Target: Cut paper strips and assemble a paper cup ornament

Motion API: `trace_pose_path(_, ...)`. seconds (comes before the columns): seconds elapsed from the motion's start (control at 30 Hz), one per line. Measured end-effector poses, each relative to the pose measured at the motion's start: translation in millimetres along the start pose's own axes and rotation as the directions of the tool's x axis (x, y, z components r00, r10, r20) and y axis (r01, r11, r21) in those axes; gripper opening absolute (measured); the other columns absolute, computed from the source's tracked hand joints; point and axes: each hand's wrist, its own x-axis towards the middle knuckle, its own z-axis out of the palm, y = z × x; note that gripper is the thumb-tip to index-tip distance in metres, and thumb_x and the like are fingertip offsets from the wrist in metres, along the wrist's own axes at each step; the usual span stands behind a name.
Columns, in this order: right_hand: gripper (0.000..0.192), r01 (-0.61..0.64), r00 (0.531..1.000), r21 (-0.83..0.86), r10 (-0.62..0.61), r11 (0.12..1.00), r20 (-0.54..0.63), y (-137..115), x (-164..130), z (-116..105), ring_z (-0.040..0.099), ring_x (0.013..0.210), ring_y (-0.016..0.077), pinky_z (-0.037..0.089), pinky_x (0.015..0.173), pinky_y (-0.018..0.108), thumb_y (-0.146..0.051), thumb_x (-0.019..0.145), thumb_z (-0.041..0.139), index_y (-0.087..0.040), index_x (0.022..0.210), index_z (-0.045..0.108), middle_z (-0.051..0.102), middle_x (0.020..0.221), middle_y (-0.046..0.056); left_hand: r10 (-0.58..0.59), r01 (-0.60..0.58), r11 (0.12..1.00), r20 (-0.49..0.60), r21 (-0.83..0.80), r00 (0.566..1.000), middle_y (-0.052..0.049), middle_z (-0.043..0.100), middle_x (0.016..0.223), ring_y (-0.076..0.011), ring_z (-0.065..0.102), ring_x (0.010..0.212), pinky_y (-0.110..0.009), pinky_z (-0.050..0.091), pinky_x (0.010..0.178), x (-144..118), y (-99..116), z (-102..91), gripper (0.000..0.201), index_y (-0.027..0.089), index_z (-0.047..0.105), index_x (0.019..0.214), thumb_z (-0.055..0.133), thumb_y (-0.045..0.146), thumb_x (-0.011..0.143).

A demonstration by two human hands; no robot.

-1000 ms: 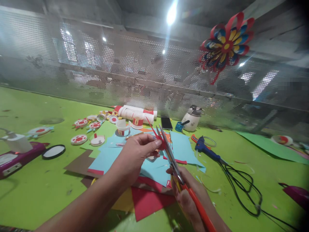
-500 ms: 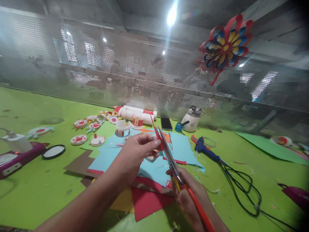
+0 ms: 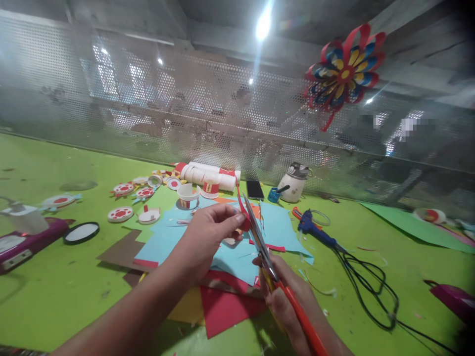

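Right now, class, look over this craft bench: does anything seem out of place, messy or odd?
Nothing is spilled or broken. The coloured paper sheets lie in a loose, overlapping heap, thin offcuts litter the green table, and the blue glue gun lies on its side with its black cord tangled in loops.

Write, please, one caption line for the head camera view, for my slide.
Left hand pinches a small red paper piece while the right hand cuts it with orange-handled scissors above coloured paper sheets.
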Motion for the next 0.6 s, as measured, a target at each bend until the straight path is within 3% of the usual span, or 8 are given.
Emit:
trace_pose_path(0.3,0.059,-0.008,1.000,-0.041,0.008,0.999,0.013,2,0,-2,0.039,0.055,0.0126,0.031,0.051,0.026,-0.071,0.081,0.038,-0.018,0.104,0.054,0.045,0.066,-0.001,-0.021,0.021,1.000,0.021,0.009,1.000,-0.003,0.063,0.070,-0.0130,0.056,0.062,-0.030,0.043,0.067,-1,5,2.4,0.017,0.014,0.064,0.071,0.067,0.030,0.075)
trace_pose_path(0.6,0.059,0.001,1.000,0.033,-0.002,0.999,0.017,10,1,-1,0.035,0.052,0.0114,0.031,0.047,0.024,-0.071,0.081,0.040,-0.018,0.104,0.054,0.040,0.062,-0.003,-0.012,0.012,1.000,0.061,-0.002,0.998,-0.003,0.063,0.070,-0.0134,0.056,0.062,-0.031,0.043,0.067,0,5,-0.3,0.018,0.015,0.060,0.069,0.066,0.031,0.076)
